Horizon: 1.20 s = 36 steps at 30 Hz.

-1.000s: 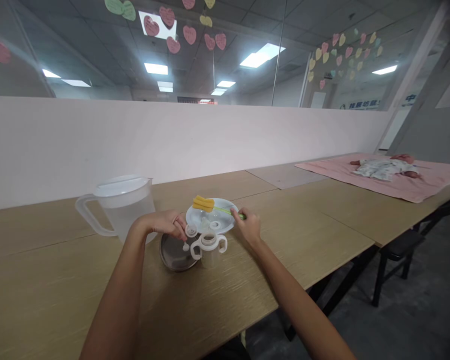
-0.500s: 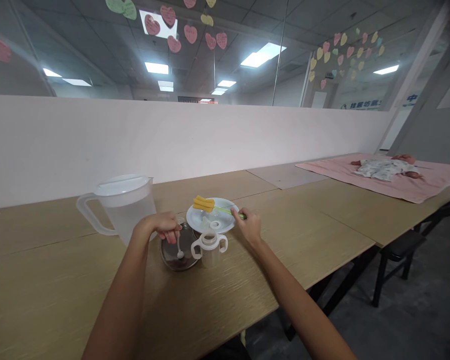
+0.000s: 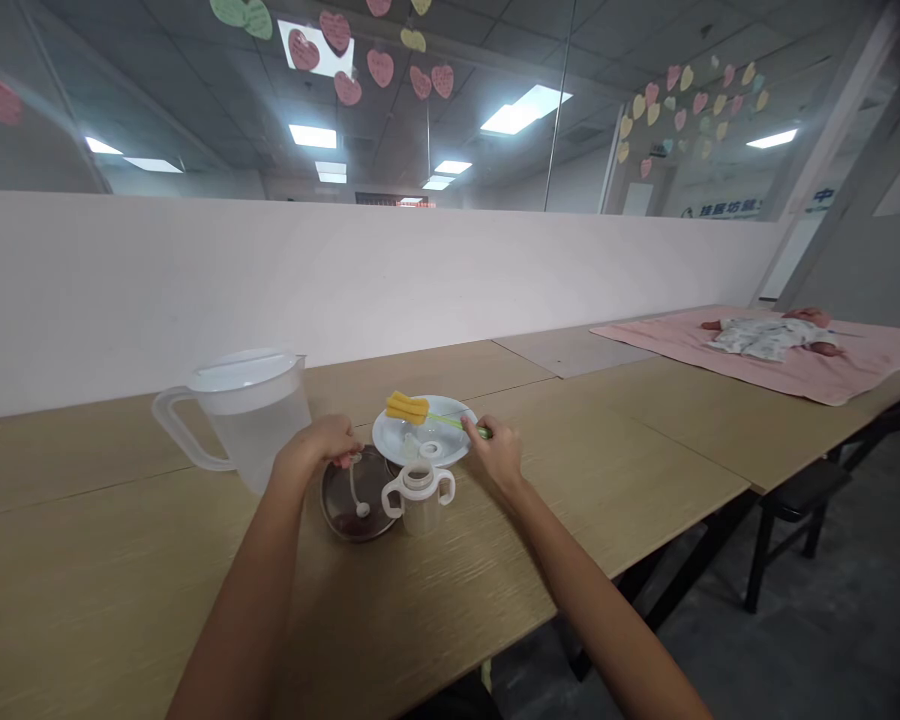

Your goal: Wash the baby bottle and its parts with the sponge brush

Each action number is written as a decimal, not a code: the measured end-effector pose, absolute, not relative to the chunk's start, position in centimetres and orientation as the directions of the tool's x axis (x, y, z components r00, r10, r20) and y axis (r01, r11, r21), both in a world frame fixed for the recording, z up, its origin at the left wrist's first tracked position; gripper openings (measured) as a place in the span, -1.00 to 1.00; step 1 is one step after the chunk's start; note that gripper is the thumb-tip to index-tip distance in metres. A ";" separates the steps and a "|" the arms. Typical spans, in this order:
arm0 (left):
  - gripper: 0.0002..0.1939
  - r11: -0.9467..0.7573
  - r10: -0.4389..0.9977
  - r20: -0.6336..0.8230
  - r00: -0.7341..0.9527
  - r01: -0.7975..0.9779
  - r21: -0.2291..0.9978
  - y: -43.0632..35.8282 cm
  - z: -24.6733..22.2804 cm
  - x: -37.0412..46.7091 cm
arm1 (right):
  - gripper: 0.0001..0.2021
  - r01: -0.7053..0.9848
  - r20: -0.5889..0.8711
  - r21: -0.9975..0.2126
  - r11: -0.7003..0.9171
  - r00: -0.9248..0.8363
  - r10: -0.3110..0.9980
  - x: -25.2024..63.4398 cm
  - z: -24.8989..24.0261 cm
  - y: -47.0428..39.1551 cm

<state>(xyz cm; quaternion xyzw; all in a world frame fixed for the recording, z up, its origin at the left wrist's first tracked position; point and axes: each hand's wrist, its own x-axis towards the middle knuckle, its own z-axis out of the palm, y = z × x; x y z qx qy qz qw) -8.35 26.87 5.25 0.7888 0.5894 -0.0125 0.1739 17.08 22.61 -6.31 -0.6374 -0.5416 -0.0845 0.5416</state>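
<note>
A thin, pale straw [image 3: 355,488] with a round weight at its lower end hangs from my left hand [image 3: 328,440], pinched between the fingers. It dangles over a round, dark metal dish [image 3: 337,515]. My right hand [image 3: 499,448] is closed around the green handle of a sponge bottle brush [image 3: 407,408], whose yellow head points left over a white plate [image 3: 461,455]. On that plate lie a white ring [image 3: 430,450] and small clear parts I cannot make out well. In front of it, an uncapped clear cup [image 3: 421,510] with two white handles stands upright.
A lidded plastic pitcher [image 3: 244,420] holding clear liquid stands close behind my left hand. Farther right, a baby doll [image 3: 765,338] in patterned clothes lies on a pink cloth [image 3: 675,355]. A dark stool [image 3: 802,490] stands beside the table [image 3: 607,480]; a white wall [image 3: 390,270] runs behind.
My left hand has turned and risen slightly, and the straw's upper part has swung with it. The brush and my right hand look unchanged.
</note>
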 end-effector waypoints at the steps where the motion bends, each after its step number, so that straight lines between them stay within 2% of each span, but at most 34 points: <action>1: -0.79 -0.290 0.928 -0.162 0.336 0.923 0.252 26.8 5.4 -8.0 | -0.40 0.783 0.693 -0.599 0.169 0.402 0.598 17.1 -6.3 22.6; 5: -0.77 -0.438 0.896 0.033 0.442 0.871 0.221 26.6 4.4 -5.6 | -0.39 0.784 0.686 -0.604 0.140 0.423 0.592 17.0 -6.3 22.7; 10: -0.77 -0.540 0.841 0.088 0.534 0.817 0.203 27.0 1.2 -3.0 | -0.39 0.780 0.673 -0.617 0.107 0.452 0.586 17.1 -6.3 22.7; 19: -0.86 -0.495 0.866 0.183 0.465 0.849 0.186 27.2 0.4 -2.4 | -0.42 0.725 0.640 -0.678 0.124 0.498 0.585 17.0 -6.0 22.4; 25: -0.82 -0.423 0.874 0.355 0.331 0.878 0.224 26.9 3.1 -3.4 | -0.45 0.638 0.593 -0.757 0.139 0.582 0.557 17.4 -5.8 22.5; 27: -0.83 -0.416 0.863 0.419 0.280 0.866 0.278 26.8 4.3 -4.2 | -0.46 0.590 0.568 -0.792 0.160 0.614 0.549 17.7 -5.7 22.6; 29: -0.83 -0.455 0.846 0.476 0.240 0.790 0.410 26.6 5.3 -5.0 | -0.45 0.554 0.556 -0.810 0.194 0.620 0.554 17.9 -5.6 22.7; 32: -0.79 -0.521 0.833 0.518 0.193 0.588 0.619 26.1 6.3 -5.6 | -0.46 0.530 0.565 -0.810 0.251 0.589 0.578 17.7 -5.6 22.7; 36: -0.69 -0.526 0.845 0.506 0.171 0.429 0.734 25.3 7.2 -5.7 | -0.48 0.551 0.588 -0.788 0.275 0.540 0.602 17.1 -5.8 22.5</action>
